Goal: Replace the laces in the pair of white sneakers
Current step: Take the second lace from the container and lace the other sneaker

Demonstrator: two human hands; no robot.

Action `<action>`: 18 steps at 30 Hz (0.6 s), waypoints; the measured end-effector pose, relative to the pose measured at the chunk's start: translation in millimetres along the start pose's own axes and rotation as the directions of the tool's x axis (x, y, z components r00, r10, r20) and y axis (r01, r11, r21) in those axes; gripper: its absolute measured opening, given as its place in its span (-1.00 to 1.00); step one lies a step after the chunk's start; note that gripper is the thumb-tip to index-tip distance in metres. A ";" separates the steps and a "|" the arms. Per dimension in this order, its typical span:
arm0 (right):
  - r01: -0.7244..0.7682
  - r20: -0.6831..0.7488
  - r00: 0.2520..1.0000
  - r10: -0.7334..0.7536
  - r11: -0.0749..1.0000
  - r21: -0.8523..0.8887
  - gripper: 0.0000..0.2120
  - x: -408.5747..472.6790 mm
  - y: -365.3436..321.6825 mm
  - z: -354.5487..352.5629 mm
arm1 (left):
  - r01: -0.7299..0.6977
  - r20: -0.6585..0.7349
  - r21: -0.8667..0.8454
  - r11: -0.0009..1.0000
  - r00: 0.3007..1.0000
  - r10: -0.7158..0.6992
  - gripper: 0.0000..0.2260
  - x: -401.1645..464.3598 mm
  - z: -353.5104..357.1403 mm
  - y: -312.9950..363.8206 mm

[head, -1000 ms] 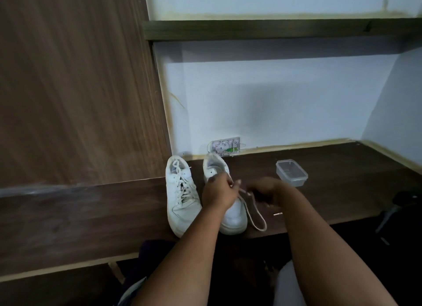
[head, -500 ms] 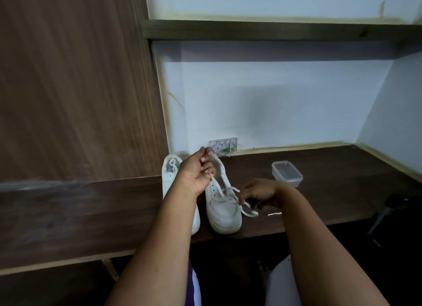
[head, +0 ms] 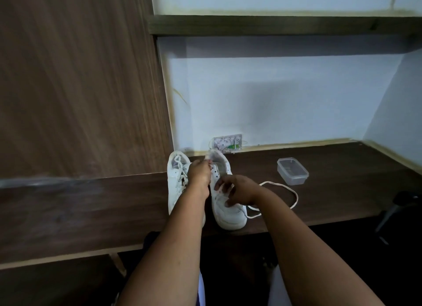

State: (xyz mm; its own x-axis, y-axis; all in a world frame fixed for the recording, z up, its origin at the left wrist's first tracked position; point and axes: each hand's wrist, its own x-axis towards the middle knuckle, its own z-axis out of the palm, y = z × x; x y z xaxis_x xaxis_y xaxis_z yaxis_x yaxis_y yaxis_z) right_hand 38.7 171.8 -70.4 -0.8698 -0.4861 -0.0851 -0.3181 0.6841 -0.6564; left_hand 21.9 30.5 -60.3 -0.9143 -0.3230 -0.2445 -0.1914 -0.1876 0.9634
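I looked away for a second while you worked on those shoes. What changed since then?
The lace now lies in a wide loop on the desk beside the right shoe, pulled further out than before. The left hand moved up to the shoe's tongue; the right hand shifted onto the eyelets. The left shoe and plastic box stayed put.

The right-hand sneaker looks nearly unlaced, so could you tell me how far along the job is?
Done: the lace is mostly out, trailing on the desk. In hand: both hands work the right sneaker. Left: relacing it, plus the still-laced left sneaker.
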 end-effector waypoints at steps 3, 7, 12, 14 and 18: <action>0.069 0.066 0.996 -0.059 0.984 -0.166 -0.56 5.7 -6.6 8.8 | -0.033 0.006 0.027 0.999 0.999 0.033 -0.84 1.3 -0.7 1.2; 0.058 0.040 0.998 -0.048 0.953 -0.296 -0.79 13.8 -9.7 16.6 | -0.033 0.024 0.042 0.999 0.999 0.032 -0.85 1.1 -2.2 1.4; 0.045 -0.276 0.957 -0.090 0.985 -0.164 -0.90 17.9 -3.7 14.5 | -0.154 0.183 0.335 0.930 0.978 0.096 -0.84 0.6 -4.7 -9.4; 0.012 -0.458 0.889 0.012 0.999 0.049 -0.93 19.3 2.2 6.5 | -0.189 0.259 0.396 0.898 0.962 0.088 -0.80 0.9 -4.5 -16.0; -0.065 -0.482 0.861 0.165 0.974 0.219 -0.89 15.9 11.9 -7.7 | -0.206 0.306 0.382 0.901 0.948 0.087 -0.75 -6.2 -3.5 -11.0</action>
State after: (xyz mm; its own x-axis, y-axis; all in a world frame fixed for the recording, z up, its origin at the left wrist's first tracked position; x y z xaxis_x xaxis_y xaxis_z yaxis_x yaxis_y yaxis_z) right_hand 18.2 176.4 -73.8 -0.9828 -0.0432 0.1794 -0.1710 0.5785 -0.7976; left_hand 30.9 31.4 -69.8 -0.9927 -0.0381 -0.1147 -0.1206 0.2521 0.9602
